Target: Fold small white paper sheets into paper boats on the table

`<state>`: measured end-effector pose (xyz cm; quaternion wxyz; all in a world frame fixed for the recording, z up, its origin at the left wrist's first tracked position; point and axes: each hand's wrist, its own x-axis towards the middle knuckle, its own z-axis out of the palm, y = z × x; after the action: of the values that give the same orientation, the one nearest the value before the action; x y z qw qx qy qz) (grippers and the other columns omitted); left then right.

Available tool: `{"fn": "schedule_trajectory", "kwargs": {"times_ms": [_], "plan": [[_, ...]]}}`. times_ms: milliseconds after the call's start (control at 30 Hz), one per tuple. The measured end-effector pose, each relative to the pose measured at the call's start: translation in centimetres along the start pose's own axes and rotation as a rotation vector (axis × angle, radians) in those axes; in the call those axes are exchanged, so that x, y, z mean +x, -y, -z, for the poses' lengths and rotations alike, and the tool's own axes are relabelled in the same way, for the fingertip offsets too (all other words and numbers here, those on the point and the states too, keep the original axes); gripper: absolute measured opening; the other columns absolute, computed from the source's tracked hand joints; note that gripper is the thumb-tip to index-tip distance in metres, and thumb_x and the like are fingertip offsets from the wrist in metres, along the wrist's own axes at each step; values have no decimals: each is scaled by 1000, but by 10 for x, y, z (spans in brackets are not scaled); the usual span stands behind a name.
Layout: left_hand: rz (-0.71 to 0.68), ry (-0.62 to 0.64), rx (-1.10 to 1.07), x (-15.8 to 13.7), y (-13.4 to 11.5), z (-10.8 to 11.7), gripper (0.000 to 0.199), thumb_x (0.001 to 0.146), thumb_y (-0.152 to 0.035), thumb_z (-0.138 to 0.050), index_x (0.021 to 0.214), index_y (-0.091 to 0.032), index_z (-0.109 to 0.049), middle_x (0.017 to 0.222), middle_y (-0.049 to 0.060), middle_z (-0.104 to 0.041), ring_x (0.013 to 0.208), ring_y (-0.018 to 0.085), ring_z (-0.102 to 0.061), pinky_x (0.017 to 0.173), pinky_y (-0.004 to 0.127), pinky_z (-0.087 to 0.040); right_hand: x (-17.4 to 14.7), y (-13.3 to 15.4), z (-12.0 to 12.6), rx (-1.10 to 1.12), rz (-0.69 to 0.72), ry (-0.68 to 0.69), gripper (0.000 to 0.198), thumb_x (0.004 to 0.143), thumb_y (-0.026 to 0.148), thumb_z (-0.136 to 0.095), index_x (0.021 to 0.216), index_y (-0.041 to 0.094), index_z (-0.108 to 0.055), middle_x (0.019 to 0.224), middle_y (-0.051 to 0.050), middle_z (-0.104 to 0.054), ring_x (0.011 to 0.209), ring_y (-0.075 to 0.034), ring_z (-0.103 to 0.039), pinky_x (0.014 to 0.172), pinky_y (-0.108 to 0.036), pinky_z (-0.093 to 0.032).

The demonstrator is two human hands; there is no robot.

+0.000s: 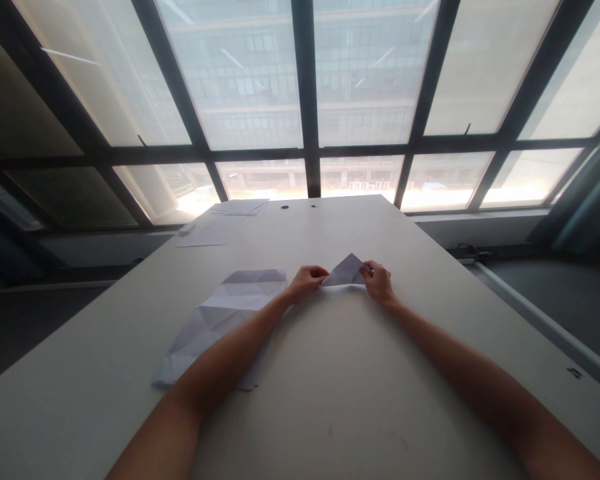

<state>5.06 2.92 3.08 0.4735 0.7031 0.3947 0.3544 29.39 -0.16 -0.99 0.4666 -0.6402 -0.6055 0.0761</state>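
A small folded sheet of paper (347, 270), pointed at the top, is held up between my two hands over the white table. My left hand (307, 281) pinches its left corner between thumb and fingers. At its right edge my right hand (379, 280) has its fingers closed on the paper. Left of my hands lies a large creased sheet of paper (230, 303), its fold lines showing; my left forearm covers part of it.
The white table (330, 373) runs away from me toward large framed windows (250, 73). Several flat paper sheets (210, 230) lie at its far left. A dark round spot (285, 207) shows near the far edge, and a small dark mark (574, 373) at the right.
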Motion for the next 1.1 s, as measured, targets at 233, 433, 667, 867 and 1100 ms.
{"fn": "schedule_trajectory", "kwargs": {"times_ms": [233, 433, 667, 867, 1100], "plan": [[-32, -56, 77, 5, 9, -3, 30, 73, -34, -72, 92, -11, -76, 74, 6, -73, 61, 14, -61, 55, 23, -42, 0, 1, 1, -7, 42, -25, 21, 87, 32, -55, 98, 22, -70, 92, -6, -73, 89, -23, -63, 88, -37, -42], [-72, -73, 68, 7, 17, -6, 28, 75, -36, -71, 89, -13, -79, 87, 8, -76, 80, 21, -68, 67, 27, -50, 0, 0, 0, -17, 56, -62, 20, 86, 30, -55, 98, 22, -70, 94, -6, -73, 93, -24, -63, 91, -39, -41], [-69, -56, 79, 11, 23, -4, 29, 73, -28, -71, 98, -13, -77, 83, 6, -76, 73, 18, -68, 69, 26, -51, 1, -1, 0, -4, 27, -114, 20, 87, 30, -54, 97, 22, -69, 94, -8, -73, 92, -25, -63, 91, -39, -42], [-119, -63, 89, 11, 24, -5, 21, 72, -21, -68, 92, -15, -72, 76, 3, -73, 69, 15, -64, 67, 24, -49, 1, 0, 1, -15, 8, -110, 20, 86, 30, -54, 96, 22, -69, 94, -8, -73, 94, -25, -63, 92, -39, -42], [-153, -13, 133, 10, 23, -3, 23, 76, -20, -60, 91, -14, -75, 88, 6, -75, 80, 19, -67, 72, 26, -49, 4, -6, 0, 43, -69, -138, 23, 86, 33, -53, 98, 20, -68, 93, -9, -73, 90, -25, -64, 85, -36, -45]]}}
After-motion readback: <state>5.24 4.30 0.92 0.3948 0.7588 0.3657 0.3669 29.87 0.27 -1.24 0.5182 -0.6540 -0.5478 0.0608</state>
